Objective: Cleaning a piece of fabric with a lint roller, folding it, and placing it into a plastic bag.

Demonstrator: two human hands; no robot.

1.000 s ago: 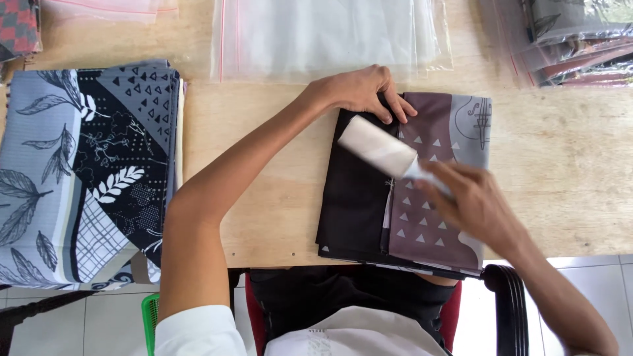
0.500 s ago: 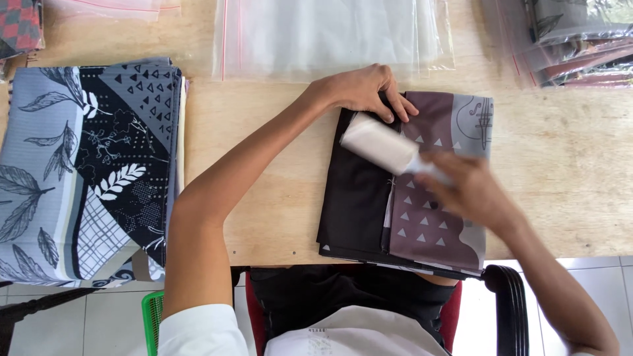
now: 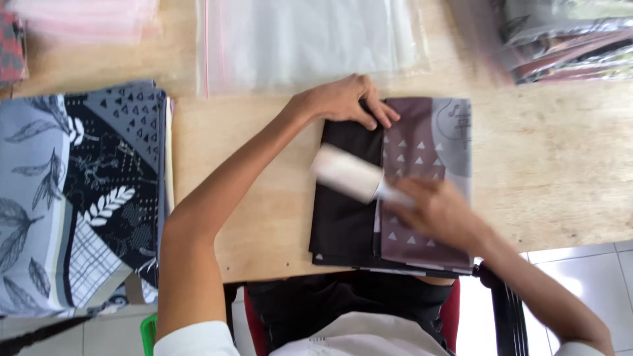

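Note:
A folded cloth [image 3: 395,184], black on its left half and mauve with small white triangles on its right, lies on the wooden table [image 3: 560,165] in front of me. My left hand [image 3: 346,99] presses flat on the cloth's top left corner. My right hand [image 3: 438,211] grips the handle of a white lint roller [image 3: 347,173], whose roll rests on the black part of the cloth, near its left edge.
A stack of folded patterned cloths in blue, black and white [image 3: 79,198] lies at the left. Clear plastic bags [image 3: 310,39] lie at the back, with bagged cloths [image 3: 567,46] at the back right. A red chair [image 3: 455,316] is under me.
The lint roller has moved down and to the left across the black half of the cloth. My left hand has stayed on the top corner.

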